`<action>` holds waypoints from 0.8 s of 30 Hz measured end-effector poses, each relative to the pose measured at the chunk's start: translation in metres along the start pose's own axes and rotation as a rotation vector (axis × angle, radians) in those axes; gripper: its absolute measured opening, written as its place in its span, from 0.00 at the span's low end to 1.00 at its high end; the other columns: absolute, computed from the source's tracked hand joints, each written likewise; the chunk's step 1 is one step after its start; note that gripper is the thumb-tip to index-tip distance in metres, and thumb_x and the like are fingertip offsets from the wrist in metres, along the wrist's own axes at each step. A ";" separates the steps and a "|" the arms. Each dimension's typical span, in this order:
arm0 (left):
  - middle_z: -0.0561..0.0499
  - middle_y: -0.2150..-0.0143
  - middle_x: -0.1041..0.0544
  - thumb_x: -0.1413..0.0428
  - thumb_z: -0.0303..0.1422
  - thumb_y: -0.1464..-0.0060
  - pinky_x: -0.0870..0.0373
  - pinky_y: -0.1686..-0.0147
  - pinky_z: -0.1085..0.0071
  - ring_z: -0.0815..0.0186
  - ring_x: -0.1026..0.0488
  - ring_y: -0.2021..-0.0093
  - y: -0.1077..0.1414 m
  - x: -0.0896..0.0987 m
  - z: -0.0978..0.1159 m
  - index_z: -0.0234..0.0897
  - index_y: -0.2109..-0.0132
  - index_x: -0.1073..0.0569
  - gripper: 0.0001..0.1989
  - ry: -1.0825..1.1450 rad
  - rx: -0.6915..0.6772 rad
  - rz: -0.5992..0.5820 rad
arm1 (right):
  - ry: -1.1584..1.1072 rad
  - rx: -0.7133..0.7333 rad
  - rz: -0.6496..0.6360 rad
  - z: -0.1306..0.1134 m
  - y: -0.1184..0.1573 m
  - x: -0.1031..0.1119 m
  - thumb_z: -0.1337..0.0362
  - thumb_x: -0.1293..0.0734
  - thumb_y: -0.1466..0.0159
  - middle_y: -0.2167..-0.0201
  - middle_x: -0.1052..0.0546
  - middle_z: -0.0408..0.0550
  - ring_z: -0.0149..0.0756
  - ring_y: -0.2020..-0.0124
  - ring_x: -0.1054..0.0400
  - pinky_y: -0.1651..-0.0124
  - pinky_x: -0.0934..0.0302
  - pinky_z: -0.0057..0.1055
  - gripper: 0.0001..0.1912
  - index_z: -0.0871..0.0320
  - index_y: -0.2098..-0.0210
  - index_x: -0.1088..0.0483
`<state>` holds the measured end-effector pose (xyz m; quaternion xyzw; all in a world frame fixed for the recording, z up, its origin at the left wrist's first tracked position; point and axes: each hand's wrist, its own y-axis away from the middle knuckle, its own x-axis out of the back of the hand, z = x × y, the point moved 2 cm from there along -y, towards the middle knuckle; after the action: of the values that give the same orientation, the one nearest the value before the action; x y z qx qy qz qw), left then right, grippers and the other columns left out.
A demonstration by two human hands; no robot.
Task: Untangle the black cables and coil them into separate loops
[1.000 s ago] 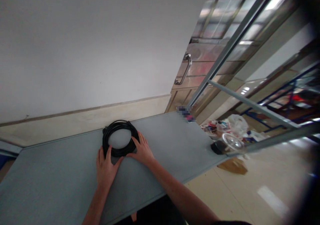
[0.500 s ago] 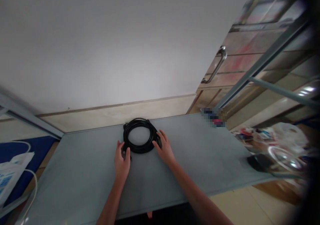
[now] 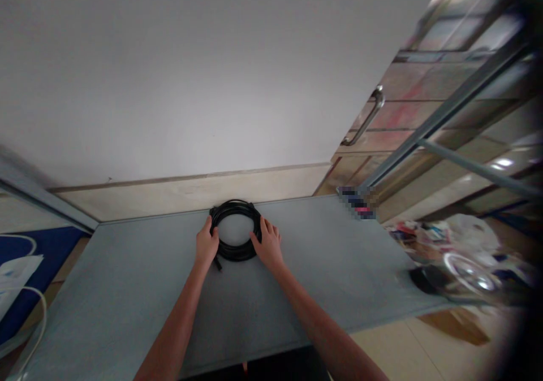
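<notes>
A coil of black cable (image 3: 236, 253) lies flat on the grey table (image 3: 139, 290), close to the wall. One cable end with a plug pokes out at its lower left. My left hand (image 3: 207, 241) grips the coil's left side, thumb on the inner edge and fingers around the outside. On the opposite side my right hand (image 3: 267, 242) is closed on the ring, its thumb inside the loop and its fingers over the outer edge. Parts of the coil under both hands are hidden.
A white wall (image 3: 212, 87) rises behind the table. Metal posts (image 3: 394, 155) stand at its ends. At the far right corner lies a blurred-out item (image 3: 358, 203); a pot-like shiny object (image 3: 470, 273) and plastic bags (image 3: 470, 234) are further right. A white cord (image 3: 43, 313) hangs at the left.
Both hands have moved from loosely beside the coil to gripping its two sides, the left one shifting up and the right one inward. The view has shifted slightly.
</notes>
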<state>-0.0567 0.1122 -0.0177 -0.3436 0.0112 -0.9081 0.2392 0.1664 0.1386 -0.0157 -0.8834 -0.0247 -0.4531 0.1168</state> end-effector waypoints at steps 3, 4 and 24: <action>0.40 0.38 0.31 0.52 0.33 0.40 0.41 0.36 0.57 0.55 0.34 0.37 0.006 -0.005 -0.006 0.31 0.36 0.35 0.26 0.001 -0.021 0.002 | 0.074 -0.005 -0.023 -0.005 -0.001 -0.003 0.58 0.43 0.33 0.35 0.41 0.61 0.58 0.39 0.47 0.42 0.50 0.55 0.36 0.59 0.29 0.57; 0.41 0.37 0.31 0.52 0.33 0.40 0.41 0.36 0.57 0.55 0.35 0.37 0.007 -0.006 -0.008 0.32 0.36 0.35 0.26 0.001 -0.031 -0.003 | 0.079 0.001 -0.022 -0.005 0.000 -0.003 0.59 0.43 0.33 0.35 0.41 0.61 0.57 0.39 0.47 0.42 0.50 0.54 0.36 0.59 0.29 0.57; 0.41 0.30 0.45 0.52 0.31 0.40 0.49 0.33 0.58 0.56 0.47 0.31 0.054 -0.031 0.018 0.33 0.30 0.48 0.32 -0.010 -0.099 -0.064 | -0.008 -0.024 0.024 0.023 0.027 0.016 0.64 0.42 0.35 0.34 0.43 0.61 0.51 0.35 0.49 0.38 0.52 0.49 0.37 0.62 0.29 0.57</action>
<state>-0.0020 0.0811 -0.0330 -0.3598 0.0437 -0.9119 0.1928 0.1982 0.1162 -0.0205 -0.8869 -0.0094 -0.4483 0.1116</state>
